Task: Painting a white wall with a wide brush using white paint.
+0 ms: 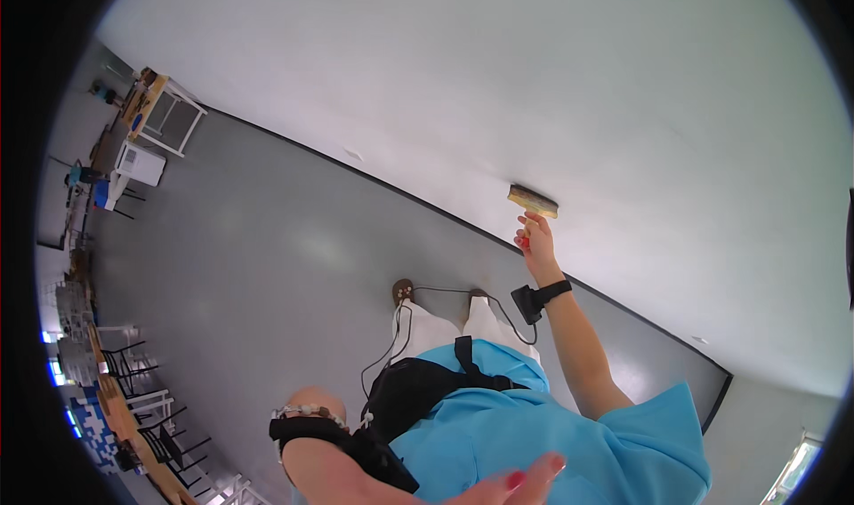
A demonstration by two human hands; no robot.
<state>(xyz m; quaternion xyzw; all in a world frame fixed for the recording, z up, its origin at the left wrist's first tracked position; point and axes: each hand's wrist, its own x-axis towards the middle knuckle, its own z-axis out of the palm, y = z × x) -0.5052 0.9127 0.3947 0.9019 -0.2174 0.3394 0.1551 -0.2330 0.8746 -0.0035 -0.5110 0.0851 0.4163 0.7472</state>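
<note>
My right hand (536, 237) grips the handle of a wide wooden brush (532, 201) with dark bristles. The bristles face the white wall (467, 91), very near or against it; I cannot tell if they touch. At the bottom edge, close to the camera, my left hand (527, 481) is partly cut off. Its visible fingers are extended, with nothing seen between them. A black strap (320, 430) and a beaded bracelet (310, 411) circle my left wrist. A black strapped device (534, 299) is on my right wrist.
A dark cable (494, 298) loops from the right wrist device across my legs. Dark baseboard (373, 171) divides wall from grey floor (267, 251). Wooden-topped tables (145, 105), a white box (140, 163) and chairs (170, 445) stand left. People (83, 173) are far left. A window (794, 468) is lower right.
</note>
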